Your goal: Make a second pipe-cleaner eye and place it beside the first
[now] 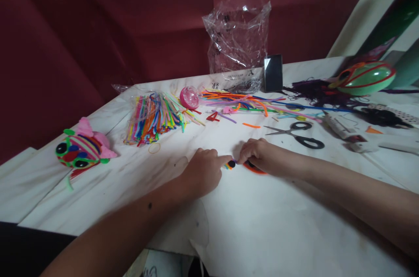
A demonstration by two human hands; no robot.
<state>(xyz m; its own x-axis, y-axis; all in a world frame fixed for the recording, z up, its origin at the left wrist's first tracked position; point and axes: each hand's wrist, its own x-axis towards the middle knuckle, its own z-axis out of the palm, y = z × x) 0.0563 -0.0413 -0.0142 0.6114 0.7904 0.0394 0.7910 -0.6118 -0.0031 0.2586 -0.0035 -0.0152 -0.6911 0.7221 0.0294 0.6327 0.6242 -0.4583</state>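
Observation:
My left hand [204, 171] lies low over the white table with its index finger reaching right and the other fingers curled. Under and beside that fingertip is a small pipe-cleaner piece [228, 166] in yellow, orange and blue, with a round black spot [231, 164]. Just to the right, my right hand [257, 154] is closed, fingertips bent down close to the same piece. What its fingers pinch is hidden. Beneath this hand an orange-edged black round piece [257, 169] shows in part.
Black-handled scissors [306, 137] lie beyond my right hand. Bundled pipe cleaners [153, 117] and loose ones [242, 100] spread behind. A colourful fish-like craft [81, 146] sits left; a green balloon shape [368, 78], a phone-like black slab [273, 73] and a clear bag [238, 41] stand farther back.

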